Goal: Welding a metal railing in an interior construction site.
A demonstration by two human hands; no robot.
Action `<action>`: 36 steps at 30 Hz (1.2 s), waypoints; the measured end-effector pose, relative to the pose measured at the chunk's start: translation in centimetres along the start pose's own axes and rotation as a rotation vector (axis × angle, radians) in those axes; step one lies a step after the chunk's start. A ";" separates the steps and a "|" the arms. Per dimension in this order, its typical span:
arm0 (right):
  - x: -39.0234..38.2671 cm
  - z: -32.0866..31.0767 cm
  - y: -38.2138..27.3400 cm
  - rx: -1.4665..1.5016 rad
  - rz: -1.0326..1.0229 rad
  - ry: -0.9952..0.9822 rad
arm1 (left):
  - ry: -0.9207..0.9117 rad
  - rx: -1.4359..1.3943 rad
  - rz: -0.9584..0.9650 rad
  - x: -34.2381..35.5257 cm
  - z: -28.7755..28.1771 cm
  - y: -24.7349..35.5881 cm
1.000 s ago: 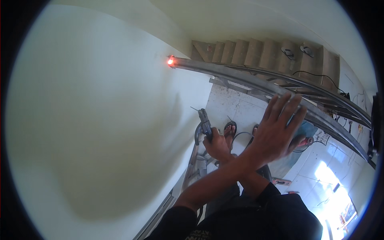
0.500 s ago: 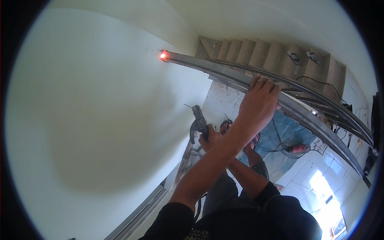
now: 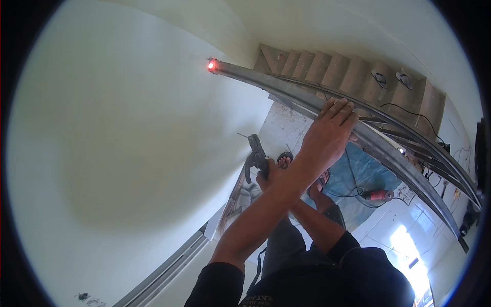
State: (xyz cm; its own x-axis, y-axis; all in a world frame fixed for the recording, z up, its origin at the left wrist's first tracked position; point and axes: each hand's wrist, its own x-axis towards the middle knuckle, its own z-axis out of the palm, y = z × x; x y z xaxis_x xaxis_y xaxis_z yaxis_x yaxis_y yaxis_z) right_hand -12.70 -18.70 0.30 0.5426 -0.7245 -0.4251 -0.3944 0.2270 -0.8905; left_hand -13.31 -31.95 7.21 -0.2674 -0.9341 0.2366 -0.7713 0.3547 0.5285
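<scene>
Our left hand [image 3: 332, 132] curls over the metal rail [image 3: 286, 92], while below and left of it our right hand [image 3: 275, 174] grips the electrode holder [image 3: 258, 153]. Beyond both, the rail's glowing end [image 3: 212, 65] meets the wall [image 3: 128, 128]; we judge that leaning on the rail could shift it. A second ago our left hand was spread, not curled.

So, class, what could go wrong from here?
The left hand lies bare on the metal rail, whose end at the wall glows red: a burn is possible.

The forearms cross, so the right hand may struggle to steady the electrode holder.

A dark cable near a sandalled foot might trip someone.
</scene>
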 end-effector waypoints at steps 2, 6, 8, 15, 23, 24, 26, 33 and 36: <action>0.0 -0.3 -0.4 -0.089 0.036 -0.014 | -0.002 0.016 -0.001 -0.1 -0.1 0.3; 0.4 0.9 1.1 -0.053 0.027 0.074 | 0.022 -0.009 0.000 0.7 0.1 1.3; 0.5 1.6 2.2 -0.029 0.022 0.122 | -0.004 -0.024 0.030 1.0 0.6 1.8; 0.5 1.3 2.3 -0.161 -0.033 0.190 | -0.112 0.005 0.057 1.0 1.4 1.0; 0.9 0.9 3.0 -0.055 0.016 0.086 | -0.080 -0.058 0.090 1.3 1.4 0.4; 0.8 0.9 2.8 -0.057 0.028 0.087 | -0.111 -0.054 0.067 1.3 1.4 0.6; 1.1 0.5 2.6 -0.022 0.087 0.128 | -0.144 -0.066 0.047 1.1 1.3 1.3; 3.4 5.5 7.4 -0.104 0.001 0.221 | 0.088 -0.354 -0.078 -8.6 -0.7 5.0; 6.1 5.5 13.4 -0.009 0.124 0.308 | 0.141 -0.496 -0.262 -14.6 3.6 2.1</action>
State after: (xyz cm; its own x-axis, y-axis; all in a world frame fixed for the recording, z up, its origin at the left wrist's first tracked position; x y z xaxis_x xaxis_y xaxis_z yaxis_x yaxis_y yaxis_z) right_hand -10.60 -16.50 -15.11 0.2412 -0.8547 -0.4597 -0.4508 0.3208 -0.8330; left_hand -13.08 -17.75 1.93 0.0015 -0.9909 0.1348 -0.4296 0.1211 0.8949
